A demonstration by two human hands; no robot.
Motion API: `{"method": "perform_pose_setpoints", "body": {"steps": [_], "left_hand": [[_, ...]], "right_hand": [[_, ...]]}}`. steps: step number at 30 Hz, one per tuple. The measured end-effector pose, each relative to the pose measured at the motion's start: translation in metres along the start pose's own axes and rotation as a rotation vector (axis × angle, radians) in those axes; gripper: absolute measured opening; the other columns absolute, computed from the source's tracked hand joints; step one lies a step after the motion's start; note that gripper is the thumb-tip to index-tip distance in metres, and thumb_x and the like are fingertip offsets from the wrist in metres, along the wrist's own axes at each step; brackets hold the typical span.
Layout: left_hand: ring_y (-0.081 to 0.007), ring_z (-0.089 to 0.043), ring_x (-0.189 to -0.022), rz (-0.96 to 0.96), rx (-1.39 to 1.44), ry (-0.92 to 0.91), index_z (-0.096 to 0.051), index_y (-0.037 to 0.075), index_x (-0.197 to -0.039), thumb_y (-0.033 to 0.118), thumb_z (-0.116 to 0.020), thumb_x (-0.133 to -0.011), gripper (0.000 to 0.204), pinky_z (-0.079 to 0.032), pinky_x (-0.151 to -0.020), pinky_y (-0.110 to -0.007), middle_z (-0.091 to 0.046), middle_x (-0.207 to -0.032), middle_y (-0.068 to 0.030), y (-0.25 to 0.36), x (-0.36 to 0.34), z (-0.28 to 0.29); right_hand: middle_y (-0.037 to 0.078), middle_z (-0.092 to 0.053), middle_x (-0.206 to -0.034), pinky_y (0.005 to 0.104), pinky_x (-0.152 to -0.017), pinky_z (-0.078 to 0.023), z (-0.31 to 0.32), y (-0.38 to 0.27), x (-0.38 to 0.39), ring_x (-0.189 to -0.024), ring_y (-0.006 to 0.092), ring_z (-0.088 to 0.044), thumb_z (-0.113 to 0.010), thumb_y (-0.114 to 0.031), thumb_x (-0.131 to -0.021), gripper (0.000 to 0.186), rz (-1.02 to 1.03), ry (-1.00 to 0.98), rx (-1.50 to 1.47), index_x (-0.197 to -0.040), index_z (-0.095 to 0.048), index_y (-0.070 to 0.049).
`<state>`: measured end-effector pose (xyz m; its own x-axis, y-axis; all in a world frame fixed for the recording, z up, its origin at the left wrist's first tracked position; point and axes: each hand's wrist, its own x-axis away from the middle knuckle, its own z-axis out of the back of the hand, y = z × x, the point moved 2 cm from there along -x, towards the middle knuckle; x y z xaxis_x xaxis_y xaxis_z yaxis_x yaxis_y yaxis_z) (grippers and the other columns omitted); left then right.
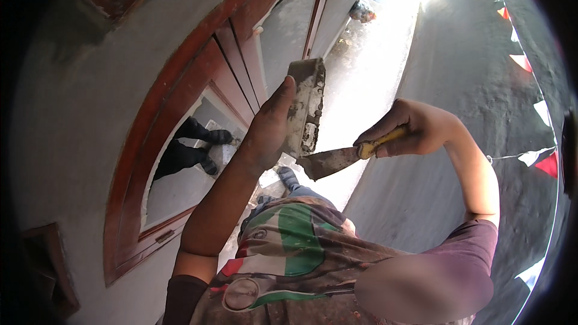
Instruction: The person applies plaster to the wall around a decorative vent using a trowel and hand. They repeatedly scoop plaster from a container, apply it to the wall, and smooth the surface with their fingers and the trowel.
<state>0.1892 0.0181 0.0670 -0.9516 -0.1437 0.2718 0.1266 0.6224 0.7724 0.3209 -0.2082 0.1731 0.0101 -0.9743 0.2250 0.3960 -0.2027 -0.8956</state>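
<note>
My left hand (272,125) is closed around a grey, mortar-smeared rectangular block (305,99), held up in front of me with its long side tilted. I cannot tell what the block is made of. Pale and dark patches of mortar cling to its right edge. In my right hand (418,129) is a scraper (330,162) with a yellow handle, gripped with the fingers wrapped round it. The flat, stained blade points left, and its tip is at the lower end of the block; whether it touches is unclear.
At left is a grey wall with a red-brown window frame (171,105) and reflective panes. A dark wall (445,54) rises on the right, strung with small red and white flags (521,62). A bright passage runs ahead, with a bundle (362,10) beside it. My feet (289,176) show below.
</note>
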Motion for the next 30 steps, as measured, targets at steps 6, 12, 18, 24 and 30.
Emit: {"method": "perform_pose_setpoints", "body": {"steps": [6,12,18,24,30], "left_hand": [[-0.0159,-0.07,-0.114,0.037,0.142,-0.019,-0.053,0.007,-0.151,0.055,-0.038,-0.115,0.062,-0.059,-0.099,-0.033,-0.069,-0.131,-0.0083,-0.015,0.004,0.027],[-0.0189,-0.07,-0.117,0.098,0.362,-0.171,-0.05,0.012,-0.155,0.058,-0.034,-0.115,0.063,-0.058,-0.102,-0.039,-0.068,-0.138,-0.0071,-0.053,0.033,0.07],[-0.023,-0.069,-0.121,0.155,0.346,0.014,-0.048,0.012,-0.157,0.061,-0.035,-0.113,0.067,-0.057,-0.105,-0.041,-0.068,-0.139,-0.0094,-0.082,0.061,0.072],[-0.0259,-0.068,-0.123,0.098,0.345,-0.028,-0.047,0.008,-0.157,0.06,-0.031,-0.114,0.069,-0.056,-0.107,-0.043,-0.066,-0.141,-0.0126,-0.093,0.076,0.076],[-0.0268,-0.065,-0.128,0.075,0.273,-0.001,-0.042,0.01,-0.16,0.058,-0.019,-0.115,0.069,-0.055,-0.11,-0.045,-0.061,-0.146,-0.0131,-0.096,0.088,0.095]], "right_hand": [[0.005,-0.077,-0.088,0.0234,-0.058,-0.049,-0.006,0.045,0.011,-0.068,0.0071,-0.063,-0.077,-0.017,-0.097,0.038,-0.131,0.065,-0.445,-0.129,-0.076,0.003],[0.006,-0.073,-0.084,0.0241,-0.058,-0.047,-0.003,0.005,-0.003,-0.067,0.0069,-0.061,-0.079,-0.026,-0.097,0.041,0.017,0.232,-0.613,-0.125,-0.064,0.001],[0.001,-0.068,-0.1,0.026,-0.08,-0.054,0.035,-0.122,-0.02,-0.092,0.0094,-0.065,-0.087,-0.002,-0.083,0.034,0.266,0.733,-0.092,-0.112,-0.07,-0.001],[0.013,-0.072,-0.101,0.0313,-0.083,-0.056,0.087,-0.254,-0.034,-0.087,0.0145,-0.068,-0.077,-0.011,-0.092,0.04,0.474,1.065,0.527,-0.129,-0.066,0.0],[0.008,-0.075,-0.091,0.0335,-0.069,-0.056,0.142,-0.313,-0.035,-0.074,0.0132,-0.065,-0.077,-0.019,-0.097,0.026,0.529,1.163,0.933,-0.118,-0.076,-0.004]]}}
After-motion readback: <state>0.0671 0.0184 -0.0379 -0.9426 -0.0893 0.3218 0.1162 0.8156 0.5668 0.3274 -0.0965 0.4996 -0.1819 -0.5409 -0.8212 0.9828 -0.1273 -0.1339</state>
